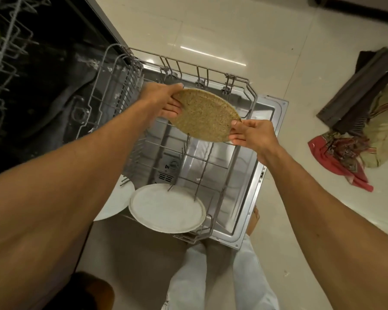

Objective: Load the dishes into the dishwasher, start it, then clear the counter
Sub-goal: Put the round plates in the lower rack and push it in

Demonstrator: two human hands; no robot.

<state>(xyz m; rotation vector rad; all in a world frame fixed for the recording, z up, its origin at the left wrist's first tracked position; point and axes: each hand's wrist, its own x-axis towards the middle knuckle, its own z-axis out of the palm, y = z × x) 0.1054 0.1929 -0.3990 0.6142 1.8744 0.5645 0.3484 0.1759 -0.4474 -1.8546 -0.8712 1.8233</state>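
Observation:
A speckled tan plate (pixel 205 115) is held tilted above the pulled-out lower rack (pixel 251 101) of the open dishwasher. My left hand (pixel 166 100) grips its far-left rim, thumb on top and fingers beneath. My right hand (pixel 250 133) pinches its near-right rim. A white plate (pixel 164 209) leans among the tines at the rack's near end, and a second white plate (pixel 117 201) shows partly behind my left forearm. The rack rests on the lowered steel door (pixel 269 135).
The dark dishwasher tub (pixel 43 92) and an upper wire rack (pixel 7 48) lie to the left. A pile of cloths and a dark folded item (pixel 367 121) sits on the tiled floor at right. My legs (pixel 211 280) stand at the door's near edge.

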